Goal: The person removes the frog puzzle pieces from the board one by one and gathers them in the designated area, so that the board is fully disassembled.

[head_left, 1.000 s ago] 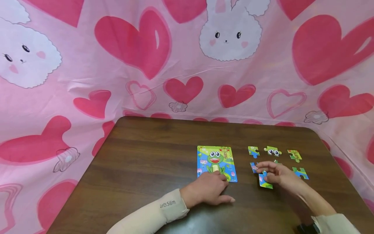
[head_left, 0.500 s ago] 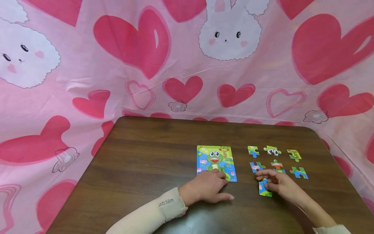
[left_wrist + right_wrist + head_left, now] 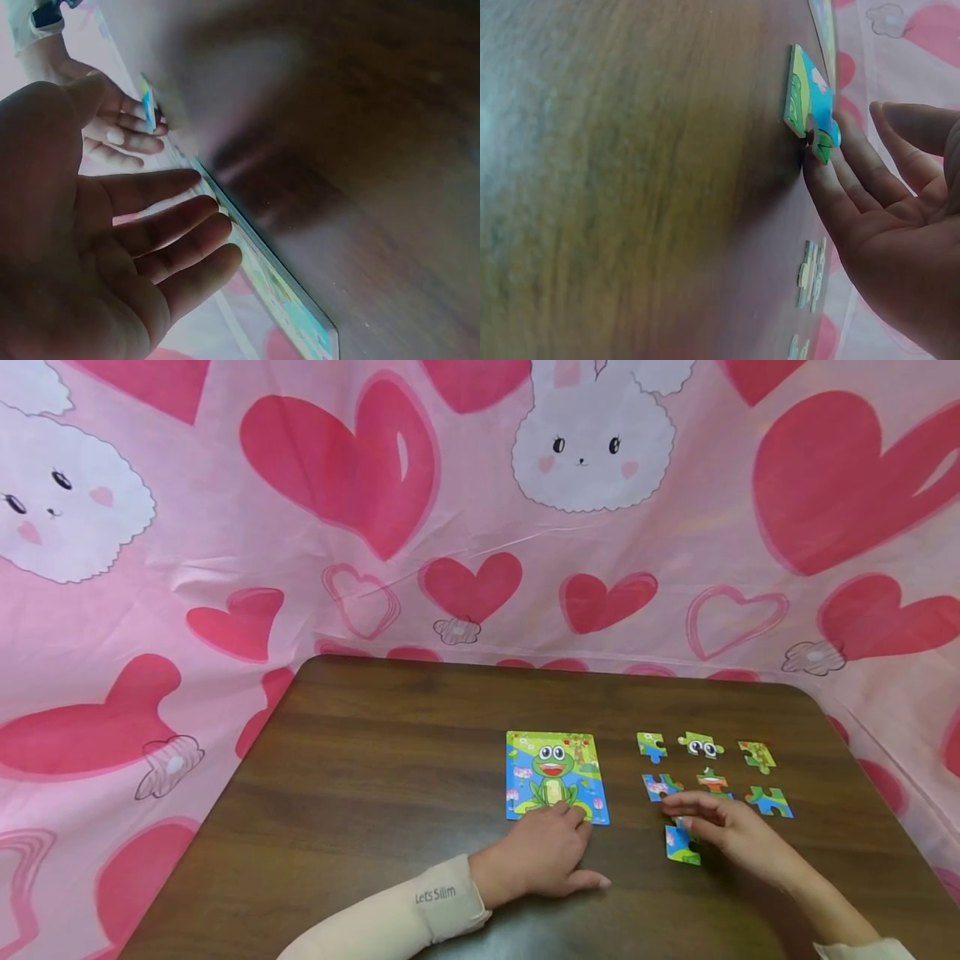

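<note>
My left hand (image 3: 536, 852) rests its fingertips on the lower edge of a frog picture board (image 3: 558, 760), its fingers extended and holding nothing. In the left wrist view its fingers (image 3: 199, 277) lie along the board's edge. My right hand (image 3: 738, 839) is beside a blue and green jigsaw puzzle piece (image 3: 681, 845) on the table. In the right wrist view the fingertips reach close to this piece (image 3: 810, 97), while the thumb stands apart from it. Whether the fingertips touch it I cannot tell.
Several other jigsaw pieces lie in two rows beyond my right hand, including one with the frog's eyes (image 3: 701, 746) and one with its mouth (image 3: 711, 782). The brown wooden table (image 3: 360, 793) backs onto a pink heart-patterned cloth (image 3: 300, 527).
My right hand has brought the blue and green jigsaw piece nearer to me and let it go below the rows. The mouth piece has come into sight. My left hand stays on the board.
</note>
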`<state>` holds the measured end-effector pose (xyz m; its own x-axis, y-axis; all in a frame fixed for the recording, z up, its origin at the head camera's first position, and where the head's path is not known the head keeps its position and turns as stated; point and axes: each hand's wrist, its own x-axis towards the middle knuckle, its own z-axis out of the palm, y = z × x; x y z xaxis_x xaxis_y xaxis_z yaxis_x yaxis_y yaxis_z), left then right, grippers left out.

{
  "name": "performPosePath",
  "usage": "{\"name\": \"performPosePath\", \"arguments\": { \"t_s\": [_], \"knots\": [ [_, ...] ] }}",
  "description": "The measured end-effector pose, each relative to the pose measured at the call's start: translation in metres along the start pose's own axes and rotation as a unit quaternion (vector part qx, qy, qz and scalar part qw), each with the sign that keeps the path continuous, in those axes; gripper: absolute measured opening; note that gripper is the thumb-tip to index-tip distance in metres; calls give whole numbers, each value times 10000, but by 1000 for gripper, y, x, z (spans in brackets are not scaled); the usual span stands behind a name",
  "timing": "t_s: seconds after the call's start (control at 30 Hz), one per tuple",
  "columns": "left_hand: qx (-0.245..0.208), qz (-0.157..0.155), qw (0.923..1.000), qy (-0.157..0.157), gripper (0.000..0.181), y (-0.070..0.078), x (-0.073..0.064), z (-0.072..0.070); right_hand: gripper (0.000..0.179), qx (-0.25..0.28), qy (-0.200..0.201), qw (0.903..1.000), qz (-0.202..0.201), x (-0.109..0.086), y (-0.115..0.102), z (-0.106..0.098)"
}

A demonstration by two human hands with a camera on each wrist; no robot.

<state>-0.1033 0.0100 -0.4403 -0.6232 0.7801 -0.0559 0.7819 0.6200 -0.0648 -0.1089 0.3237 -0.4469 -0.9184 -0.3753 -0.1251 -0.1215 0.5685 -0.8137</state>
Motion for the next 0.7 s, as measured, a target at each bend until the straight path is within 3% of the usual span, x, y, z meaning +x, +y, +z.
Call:
{"name": "performPosePath", "arguments": {
  "t_s": [0.17, 0.43, 0.7],
  "knots": [
    [-59, -26, 10000, -28, 71, 0, -1, 2, 32, -10, -70, 9998, 167, 0, -1, -2],
    [329, -138, 9991, -232, 78, 6, 1, 2, 32, 242, 54, 9994, -223, 2, -1, -6],
    [561, -298, 9978, -197, 73, 14, 2, -2, 43, 869, 61, 9959, 257, 15, -12, -9]
  ]
}}
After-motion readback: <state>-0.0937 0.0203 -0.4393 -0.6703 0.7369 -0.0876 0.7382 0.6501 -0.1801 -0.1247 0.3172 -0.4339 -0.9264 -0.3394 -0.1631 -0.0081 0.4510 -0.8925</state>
